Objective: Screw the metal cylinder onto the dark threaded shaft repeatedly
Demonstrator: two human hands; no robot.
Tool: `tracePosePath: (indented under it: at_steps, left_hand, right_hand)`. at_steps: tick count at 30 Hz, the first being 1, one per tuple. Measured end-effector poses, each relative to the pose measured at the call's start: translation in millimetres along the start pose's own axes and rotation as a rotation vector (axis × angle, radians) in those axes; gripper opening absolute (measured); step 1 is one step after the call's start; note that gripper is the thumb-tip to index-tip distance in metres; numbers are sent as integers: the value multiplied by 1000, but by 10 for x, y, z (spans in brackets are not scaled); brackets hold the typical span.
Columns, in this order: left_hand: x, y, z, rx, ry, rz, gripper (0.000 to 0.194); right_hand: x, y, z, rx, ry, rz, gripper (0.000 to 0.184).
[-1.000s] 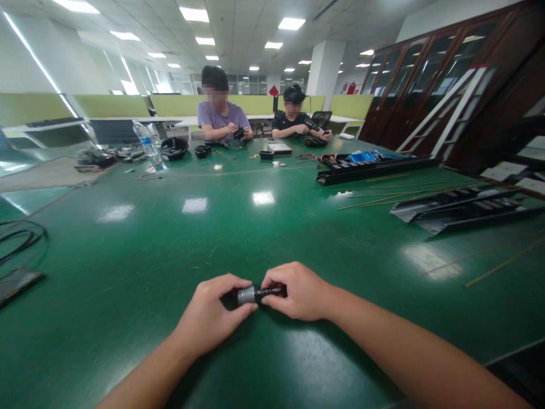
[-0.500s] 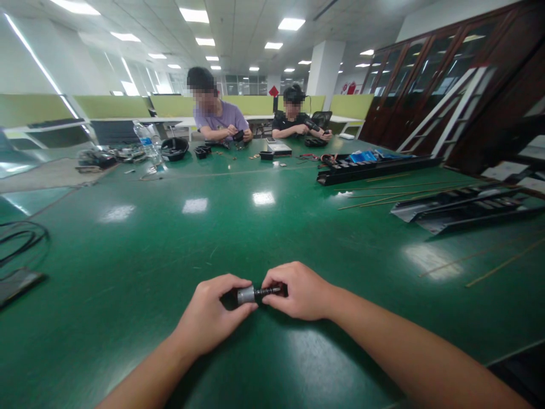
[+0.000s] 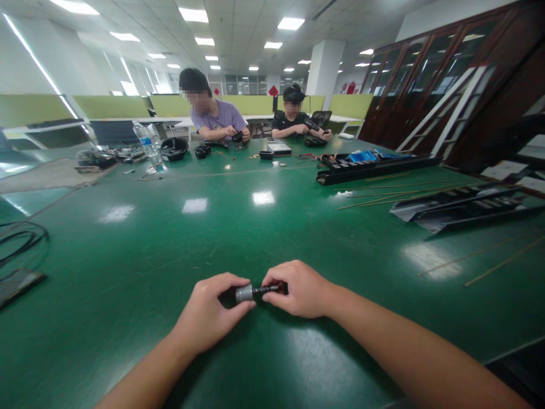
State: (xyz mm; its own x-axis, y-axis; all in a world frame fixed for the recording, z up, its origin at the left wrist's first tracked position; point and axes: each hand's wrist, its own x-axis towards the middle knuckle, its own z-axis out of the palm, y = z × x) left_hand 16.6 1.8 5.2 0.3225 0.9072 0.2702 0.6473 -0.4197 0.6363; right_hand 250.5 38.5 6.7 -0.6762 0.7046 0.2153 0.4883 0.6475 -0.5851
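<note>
A small silver cylinder with a dark ribbed shaft lies sideways between my hands, low over the green table. It looks like a small motor, though its exact kind is unclear. My left hand grips the silver body between thumb and fingers. On the other side, my right hand is closed with thumb and forefinger around the shaft end. Part of that end is hidden by the fingers.
Two people sit across the table, one in a purple shirt, one in black. Black metal channels and thin rods lie to the right. A water bottle stands far left; a black cable lies nearer.
My hands and the cylinder have shifted very slightly left, keeping the same grip. The person in purple has turned and leaned their head to the left.
</note>
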Motion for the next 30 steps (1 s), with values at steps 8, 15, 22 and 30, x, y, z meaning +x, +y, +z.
tracePosePath:
  at_steps: [8, 15, 22, 30]
  left_hand:
    - [9, 3, -14, -1, 3, 4, 23]
    - [1, 1, -13, 7, 8, 0, 23]
    - [-5, -11, -5, 9, 8, 12, 24]
    - [11, -17, -13, 6, 6, -6, 25]
  right_hand:
    - [-3, -6, -8, -5, 3, 10, 14]
    - [1, -10, -20, -4, 5, 13, 13]
    - [-9, -7, -23, 2, 5, 14, 13]
    - [-13, -2, -23, -7, 8, 14, 14]
